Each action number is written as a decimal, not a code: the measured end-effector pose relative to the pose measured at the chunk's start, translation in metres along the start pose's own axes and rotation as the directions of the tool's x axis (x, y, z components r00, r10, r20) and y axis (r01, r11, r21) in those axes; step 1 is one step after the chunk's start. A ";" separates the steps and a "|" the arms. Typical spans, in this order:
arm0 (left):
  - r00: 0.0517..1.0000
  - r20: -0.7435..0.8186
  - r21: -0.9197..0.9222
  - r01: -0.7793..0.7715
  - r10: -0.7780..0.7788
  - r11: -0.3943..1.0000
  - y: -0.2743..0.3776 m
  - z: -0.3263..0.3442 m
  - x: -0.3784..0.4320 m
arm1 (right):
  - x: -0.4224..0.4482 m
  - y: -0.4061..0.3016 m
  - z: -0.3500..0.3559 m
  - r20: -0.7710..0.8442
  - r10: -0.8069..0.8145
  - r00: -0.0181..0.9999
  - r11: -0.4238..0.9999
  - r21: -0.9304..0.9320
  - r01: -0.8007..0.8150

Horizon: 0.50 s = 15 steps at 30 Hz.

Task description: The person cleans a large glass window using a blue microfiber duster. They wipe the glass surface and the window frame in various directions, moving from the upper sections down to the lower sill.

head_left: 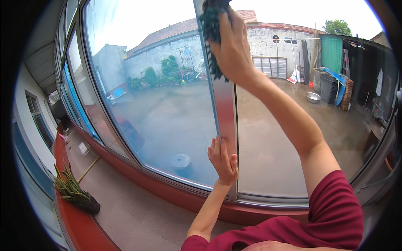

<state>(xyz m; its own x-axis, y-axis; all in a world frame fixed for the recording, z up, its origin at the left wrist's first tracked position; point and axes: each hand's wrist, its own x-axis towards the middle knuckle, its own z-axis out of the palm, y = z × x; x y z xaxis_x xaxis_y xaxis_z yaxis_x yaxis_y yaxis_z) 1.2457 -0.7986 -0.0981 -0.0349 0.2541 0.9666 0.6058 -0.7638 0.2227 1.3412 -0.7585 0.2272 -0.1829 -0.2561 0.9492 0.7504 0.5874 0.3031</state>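
Note:
High on the metal frame of a sliding window, my right hand grips a dark green chenille cleaning cloth, its shaggy strands against the frame's upright. Lower down on the same upright, my left hand rests with its palm side to the metal and its fingers pointing up, holding nothing. Left of the upright is a bluish, hazy glass pane. The opening or pane on the right looks clearer; whether glass stands in it I cannot tell.
A red sill runs below the window. On the left, a potted snake plant stands by a red ledge, near a stick on the floor. Outside in the yard are a metal basin and a dark bin.

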 end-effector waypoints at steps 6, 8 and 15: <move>0.948 0.081 -0.409 0.313 -0.308 0.857 0.063 -0.022 0.008 | -0.200 -0.067 -0.074 0.379 0.243 0.893 0.918 0.207 -0.338; 0.880 0.261 -0.528 0.474 -0.397 0.705 0.078 -0.028 -0.005 | -0.233 -0.088 -0.116 0.532 0.551 0.642 0.431 0.478 -0.766; 0.651 0.344 -0.691 0.663 -0.677 0.287 0.118 -0.033 -0.005 | -0.200 -0.106 -0.184 0.876 0.308 0.372 -0.079 0.413 -0.907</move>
<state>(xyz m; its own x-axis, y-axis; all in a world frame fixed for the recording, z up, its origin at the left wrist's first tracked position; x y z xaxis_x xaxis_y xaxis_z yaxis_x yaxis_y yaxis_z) 1.2911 -0.9094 -0.0727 -0.1595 0.8862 0.4349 -0.3987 -0.4609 0.7929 1.4153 -0.9107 -0.0100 -0.3930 0.7582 0.5203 -0.1550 0.5031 -0.8502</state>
